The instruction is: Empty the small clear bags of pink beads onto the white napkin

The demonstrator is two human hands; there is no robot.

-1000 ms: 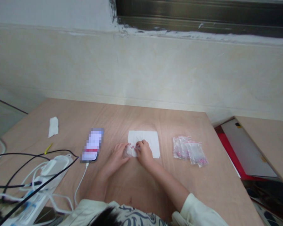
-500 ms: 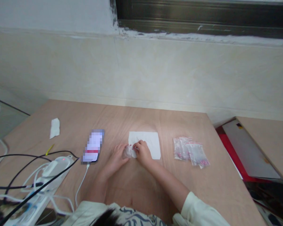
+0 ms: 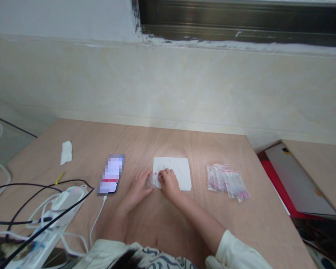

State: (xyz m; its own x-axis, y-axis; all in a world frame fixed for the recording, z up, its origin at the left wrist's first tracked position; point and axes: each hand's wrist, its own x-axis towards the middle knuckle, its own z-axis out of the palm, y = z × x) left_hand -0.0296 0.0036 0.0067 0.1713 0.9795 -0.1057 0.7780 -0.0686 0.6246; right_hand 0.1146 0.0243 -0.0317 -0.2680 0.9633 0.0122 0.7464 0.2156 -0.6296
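Between my two hands is a small clear plastic bag (image 3: pixel 151 181), low over the left edge of a white sheet of paper (image 3: pixel 183 172). My left hand (image 3: pixel 140 186) is closed on the bag's left side. My right hand (image 3: pixel 168 181) reaches over the paper with bent fingers pinched together at the bag's right side. Tiny reddish spots show near the right fingertips, too small to name. What the right fingers pinch is mostly hidden by the hand itself.
Several clear zip bags (image 3: pixel 235 184) with pink bits lie to the right. On the left are a phone (image 3: pixel 111 175) on a charging cable, a white scrap (image 3: pixel 66 152), and a power strip (image 3: pixel 68 201) with tangled cords. A wall (image 3: pixel 168 89) stands behind the table (image 3: pixel 226 220).
The view has shifted very slightly. Both hands stay at the bag, with only a slight movement of the right fingers.
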